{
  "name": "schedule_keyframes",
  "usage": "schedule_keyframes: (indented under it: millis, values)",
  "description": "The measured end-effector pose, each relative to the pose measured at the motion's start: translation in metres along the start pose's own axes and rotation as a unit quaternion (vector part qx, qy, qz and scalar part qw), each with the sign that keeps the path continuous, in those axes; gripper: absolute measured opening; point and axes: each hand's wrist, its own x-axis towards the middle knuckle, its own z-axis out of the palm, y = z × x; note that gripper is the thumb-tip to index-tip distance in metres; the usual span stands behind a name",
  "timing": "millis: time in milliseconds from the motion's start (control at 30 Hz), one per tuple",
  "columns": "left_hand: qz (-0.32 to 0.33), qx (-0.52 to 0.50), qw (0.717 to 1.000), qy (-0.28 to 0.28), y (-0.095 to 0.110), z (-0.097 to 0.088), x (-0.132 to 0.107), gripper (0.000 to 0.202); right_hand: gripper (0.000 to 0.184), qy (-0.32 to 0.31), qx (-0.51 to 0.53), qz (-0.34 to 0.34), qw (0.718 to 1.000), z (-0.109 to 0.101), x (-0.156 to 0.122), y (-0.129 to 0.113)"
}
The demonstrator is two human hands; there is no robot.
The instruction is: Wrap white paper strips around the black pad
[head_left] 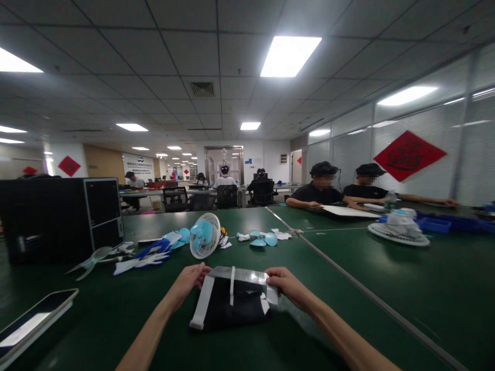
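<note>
In front of me on the green table lies a flat black piece (243, 312) with a clear plastic film (245, 274) along its far edge. A white strip (203, 304) runs down its left side, a thinner one crosses its middle, and white patches show at the right. My right hand (288, 283) pinches the film's right corner between thumb and fingers. At the far left corner, my left hand (189, 281) has its fingers curled against the film's edge; the fingertips are partly hidden.
Beyond my hands stand a small fan (204, 236), loose blue fan blades (263, 239) and gloves (145, 260). To the left are a black computer case (46, 221) and a phone-like device (36, 322). A metal seam (348, 278) divides the table. Two people sit at the right, near a white fan grille (398, 236).
</note>
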Motion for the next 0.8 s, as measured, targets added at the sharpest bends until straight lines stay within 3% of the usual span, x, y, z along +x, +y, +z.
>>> schedule_keyframes:
  millis: [133,233,367,500,800]
  values:
    - [0.025,0.083,0.996,0.001,0.005,0.004,-0.002,0.052,0.018,0.003,-0.007,-0.002,1.000,0.000,0.002,0.005]
    - [0.016,0.091,0.996,-0.006,0.007,0.000,-0.005,0.045,0.019,-0.002,0.008,-0.009,1.000,0.000,0.002,0.005]
    - [-0.047,0.037,0.994,-0.096,0.007,-0.008,-0.012,0.038,0.019,-0.026,0.031,0.019,0.999,0.001,-0.002,0.003]
    - [-0.131,0.075,0.971,-0.187,-0.001,-0.011,-0.015,0.038,0.015,-0.052,-0.033,0.071,0.996,0.002,-0.003,0.007]
    - [-0.160,0.181,0.952,-0.189,-0.012,-0.006,-0.009,0.034,0.016,-0.024,-0.206,0.035,0.978,0.005,0.011,0.033]
